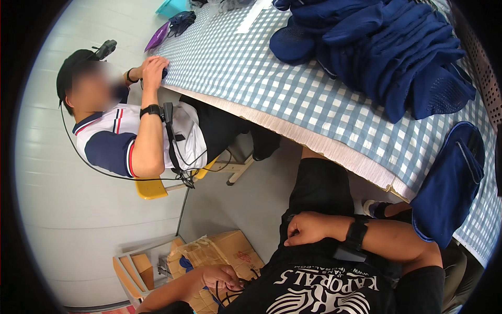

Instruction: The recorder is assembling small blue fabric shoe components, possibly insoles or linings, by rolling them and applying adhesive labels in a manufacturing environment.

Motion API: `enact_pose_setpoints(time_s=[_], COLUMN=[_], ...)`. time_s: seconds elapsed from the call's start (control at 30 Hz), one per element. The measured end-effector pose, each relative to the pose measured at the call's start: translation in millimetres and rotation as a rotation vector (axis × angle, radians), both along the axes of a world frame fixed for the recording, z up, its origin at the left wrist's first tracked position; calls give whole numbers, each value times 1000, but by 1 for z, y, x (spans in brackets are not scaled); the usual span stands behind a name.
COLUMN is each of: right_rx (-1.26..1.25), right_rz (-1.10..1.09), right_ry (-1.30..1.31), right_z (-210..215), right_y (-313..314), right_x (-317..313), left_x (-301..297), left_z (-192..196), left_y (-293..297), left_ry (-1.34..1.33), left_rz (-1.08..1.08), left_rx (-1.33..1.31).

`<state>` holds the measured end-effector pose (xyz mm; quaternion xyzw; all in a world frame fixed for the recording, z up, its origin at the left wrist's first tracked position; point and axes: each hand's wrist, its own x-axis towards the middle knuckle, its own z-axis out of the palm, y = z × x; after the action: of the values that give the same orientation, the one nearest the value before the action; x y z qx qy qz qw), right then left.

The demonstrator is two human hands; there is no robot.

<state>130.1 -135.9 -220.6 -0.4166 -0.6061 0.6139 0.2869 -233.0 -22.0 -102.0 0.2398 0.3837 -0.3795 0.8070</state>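
"Cable first: I'm far from the rig, so where does my feed put it?"

"I have it well apart from the desk, in the left hand, whose fingers are curled round it."

"And the right hand?"

"Nearer the desk, lying on black clothing with its fingers bent in. I can't tell whether they close fully or hold anything. I see a black wrist strap on that arm."

"What do I get around the desk itself?"

"On its checked cover I see a heap of navy fabric pieces, and a single navy piece drooping over its near edge. Along that edge, to the wearer's left, I see a seated co-worker, hands at the desk. A cardboard box is well apart from the desk."
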Motion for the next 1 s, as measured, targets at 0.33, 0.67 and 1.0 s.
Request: enact_pose_setpoints(time_s=[0.33, 0.67, 1.0], right_rx=[5, -34, -51], right_rz=[-28, -14, 11], right_ry=[47, 28, 22], right_z=[-6, -7, -5], right_y=[-2, -3, -1], right_x=[-1, 6, 4], left_x=[-29, -43, 4], left_z=[-9, 7, 44], left_y=[23, 45, 84], left_ry=[151, 75, -405], left_rz=[239, 250, 382], left_rx=[-201, -37, 96])
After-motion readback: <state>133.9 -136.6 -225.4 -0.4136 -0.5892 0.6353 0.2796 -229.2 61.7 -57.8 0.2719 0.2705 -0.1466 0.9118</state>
